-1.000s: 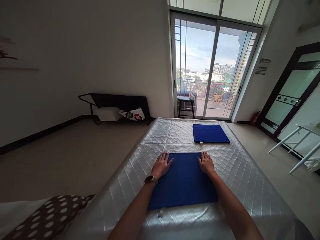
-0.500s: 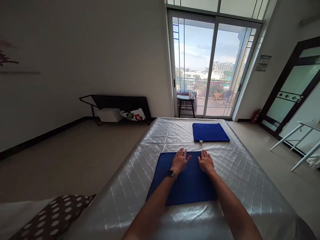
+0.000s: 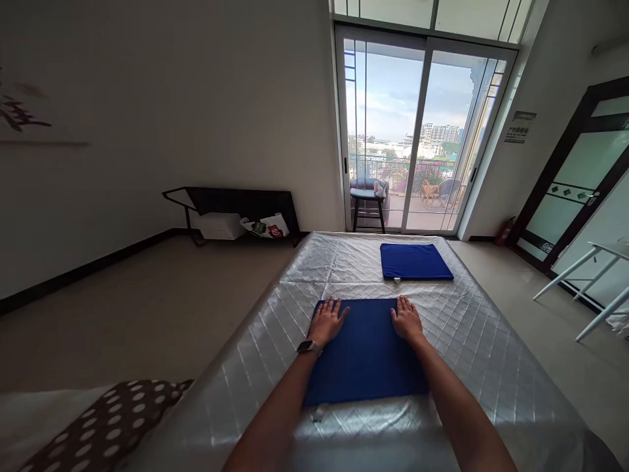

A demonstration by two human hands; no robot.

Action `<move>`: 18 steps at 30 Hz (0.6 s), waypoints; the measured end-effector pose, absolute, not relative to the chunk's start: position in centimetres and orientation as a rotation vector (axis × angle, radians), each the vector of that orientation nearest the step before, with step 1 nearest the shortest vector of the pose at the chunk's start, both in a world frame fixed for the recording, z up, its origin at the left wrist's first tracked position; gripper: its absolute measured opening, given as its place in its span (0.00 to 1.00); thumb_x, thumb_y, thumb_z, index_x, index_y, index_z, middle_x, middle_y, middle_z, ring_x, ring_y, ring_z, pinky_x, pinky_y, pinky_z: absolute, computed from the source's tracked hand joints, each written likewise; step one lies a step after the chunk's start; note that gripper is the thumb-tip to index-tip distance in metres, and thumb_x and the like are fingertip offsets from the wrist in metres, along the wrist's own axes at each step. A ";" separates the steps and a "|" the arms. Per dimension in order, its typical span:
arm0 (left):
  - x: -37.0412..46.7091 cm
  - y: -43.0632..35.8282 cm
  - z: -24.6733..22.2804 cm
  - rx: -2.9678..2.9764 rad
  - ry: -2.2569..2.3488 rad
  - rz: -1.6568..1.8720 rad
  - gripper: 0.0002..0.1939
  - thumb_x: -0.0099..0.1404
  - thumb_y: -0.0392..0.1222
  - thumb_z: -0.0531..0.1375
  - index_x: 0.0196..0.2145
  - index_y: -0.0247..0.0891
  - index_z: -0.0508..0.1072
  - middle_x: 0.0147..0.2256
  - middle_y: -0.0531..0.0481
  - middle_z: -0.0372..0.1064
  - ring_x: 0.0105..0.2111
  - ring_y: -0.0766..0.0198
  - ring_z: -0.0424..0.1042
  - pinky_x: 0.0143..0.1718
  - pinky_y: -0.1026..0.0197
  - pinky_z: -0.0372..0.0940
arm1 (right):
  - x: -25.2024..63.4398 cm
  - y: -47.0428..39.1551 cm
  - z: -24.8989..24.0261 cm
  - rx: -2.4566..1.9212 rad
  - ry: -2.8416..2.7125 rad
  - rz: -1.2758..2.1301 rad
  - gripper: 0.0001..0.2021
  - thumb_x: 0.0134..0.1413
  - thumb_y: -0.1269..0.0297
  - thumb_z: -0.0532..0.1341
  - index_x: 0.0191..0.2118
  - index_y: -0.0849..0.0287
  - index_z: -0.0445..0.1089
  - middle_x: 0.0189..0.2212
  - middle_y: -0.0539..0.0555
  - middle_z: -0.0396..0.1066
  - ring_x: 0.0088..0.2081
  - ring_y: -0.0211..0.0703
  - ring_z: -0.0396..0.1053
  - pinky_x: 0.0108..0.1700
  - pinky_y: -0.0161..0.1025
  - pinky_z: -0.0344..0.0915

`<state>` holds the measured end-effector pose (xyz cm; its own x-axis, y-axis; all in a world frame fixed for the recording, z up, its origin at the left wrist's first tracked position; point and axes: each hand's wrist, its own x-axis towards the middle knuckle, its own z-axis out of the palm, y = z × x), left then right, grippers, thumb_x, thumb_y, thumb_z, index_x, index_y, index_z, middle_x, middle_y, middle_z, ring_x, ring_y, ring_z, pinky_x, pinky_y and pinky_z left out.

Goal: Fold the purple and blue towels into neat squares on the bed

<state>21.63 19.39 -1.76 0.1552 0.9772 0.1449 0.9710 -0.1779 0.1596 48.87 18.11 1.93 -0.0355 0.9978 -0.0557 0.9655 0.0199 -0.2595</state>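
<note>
A flat blue cloth (image 3: 366,354), rectangular like a folded piece or a cushion cover, lies on the silver quilted mattress (image 3: 260,367) before me. My left hand (image 3: 327,321), with a watch (image 3: 309,347) on its wrist, rests flat at the cloth's far left corner, fingers stretched out. At the far right corner my right hand (image 3: 407,319) lies flat, fingers also extended. Neither hand grips anything. Beyond them a second blue cloth (image 3: 417,261) of similar shape lies on the mattress, a small white tag at its near edge.
A brown polka-dot fabric (image 3: 105,426) lies at the lower left. By the left wall stands a black bench-like frame (image 3: 240,200) with a white box (image 3: 219,226) and a bag (image 3: 265,227). A sliding glass door (image 3: 386,131) is ahead; a white-legged table (image 3: 607,275) stands right.
My left hand has slid leftward across the near blue cloth, from around its upper middle to its far left corner. My right hand has stayed nearly in place. The view has shifted slightly.
</note>
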 end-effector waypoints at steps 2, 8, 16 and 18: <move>20.1 19.0 -1.5 2.294 2.078 0.302 0.38 0.73 0.61 0.37 0.68 0.31 0.56 0.68 0.32 0.50 0.69 0.45 0.48 0.68 0.41 0.46 | 48.9 18.2 2.0 -2.093 -2.139 0.342 0.32 0.69 0.54 0.41 0.72 0.66 0.43 0.72 0.58 0.42 0.73 0.40 0.35 0.70 0.42 0.33; 19.8 18.7 -1.2 2.249 2.116 0.269 0.41 0.72 0.64 0.35 0.69 0.32 0.54 0.69 0.36 0.50 0.70 0.49 0.46 0.68 0.46 0.46 | 48.8 18.6 2.5 -2.119 -2.194 0.331 0.32 0.69 0.56 0.41 0.72 0.67 0.42 0.72 0.59 0.41 0.73 0.42 0.35 0.71 0.45 0.33; 19.0 19.3 -1.5 2.288 2.049 0.169 0.43 0.71 0.66 0.35 0.69 0.32 0.52 0.70 0.35 0.46 0.70 0.48 0.47 0.67 0.44 0.48 | 48.9 18.4 2.4 -2.067 -2.190 0.346 0.32 0.69 0.57 0.40 0.72 0.67 0.43 0.72 0.58 0.42 0.73 0.40 0.35 0.70 0.43 0.34; 18.6 20.1 -1.1 2.289 2.026 0.128 0.45 0.69 0.69 0.35 0.68 0.32 0.55 0.68 0.34 0.51 0.69 0.46 0.50 0.66 0.42 0.48 | 48.9 18.3 2.4 -2.062 -2.188 0.347 0.32 0.69 0.56 0.40 0.72 0.67 0.43 0.72 0.58 0.42 0.73 0.40 0.35 0.70 0.42 0.34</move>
